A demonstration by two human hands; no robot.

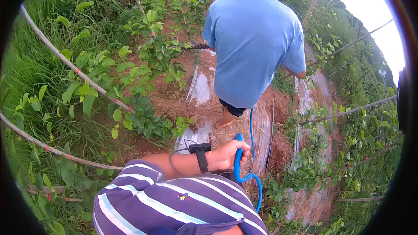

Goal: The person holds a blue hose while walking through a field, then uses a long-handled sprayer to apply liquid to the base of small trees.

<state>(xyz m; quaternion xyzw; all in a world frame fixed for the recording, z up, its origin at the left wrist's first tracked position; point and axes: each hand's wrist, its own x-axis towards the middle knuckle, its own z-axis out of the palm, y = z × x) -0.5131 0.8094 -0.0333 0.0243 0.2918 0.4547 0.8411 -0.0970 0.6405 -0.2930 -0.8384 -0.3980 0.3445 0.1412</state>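
Observation:
My left hand (pixel 228 154) is closed around a bright blue hose (pixel 237 165) in front of my chest. Beyond the fist the hose bends into a curve and runs down past my striped shirt (pixel 174 200). Another length of blue hose (pixel 251 130) hangs behind the co-worker ahead; how it joins the part I hold is hidden. Around my left wrist is a black strap (pixel 202 161) with a small black box (pixel 200 148) and a thin cable. My right hand does not show.
A co-worker in a light blue shirt (pixel 254 43) stands just ahead, back towards me. Leafy plants tied to bent poles (pixel 74 67) with red ties line the left; more poles (pixel 348 115) and plants line the right. Plastic sheeting (pixel 200 88), straw and reddish soil cover the path.

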